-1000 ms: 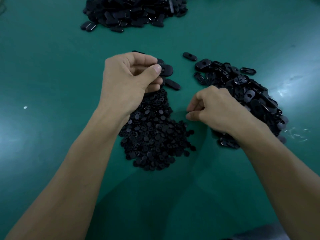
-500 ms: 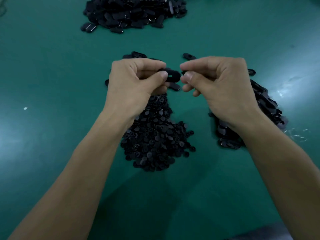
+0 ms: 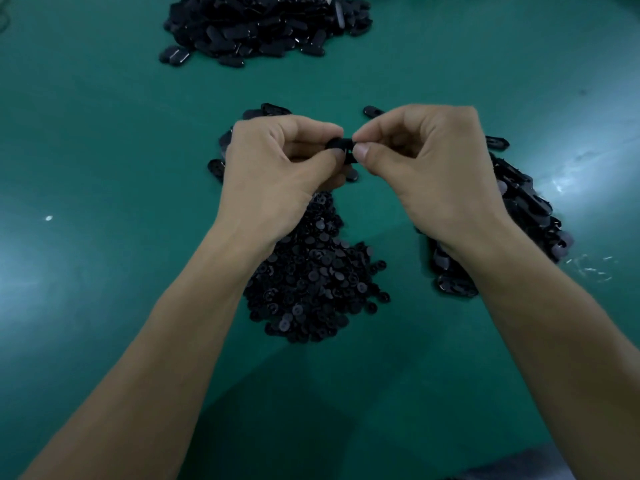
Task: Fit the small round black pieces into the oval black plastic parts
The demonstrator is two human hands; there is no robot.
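An oval black part (image 3: pixel 341 147) is held in the air above the far end of the heap of small round pieces (image 3: pixel 311 278), which lies on the green surface (image 3: pixel 104 133). The part's left end is pinched between the thumb and forefinger of the left hand (image 3: pixel 277 168), and that hand's other fingers (image 3: pixel 311 131) are curled in. The right hand (image 3: pixel 426 168) is set against the part's right end, with thumb and forefinger closed on it and the remaining fingers curled. Whether a round piece is gripped between the right fingertips cannot be told, since that spot is covered by them.

Just right of the heap, a pile of oval parts (image 3: pixel 526 209) is seen, partly covered by the right wrist. Beyond the heap, a few loose oval parts (image 3: pixel 273 108) are scattered behind the left hand, and a single oval part (image 3: pixel 372 111) lies beyond it and slightly to the right. Far beyond the heap, at the top edge of the view, a larger pile (image 3: pixel 266 26) of glossy black parts is stacked.
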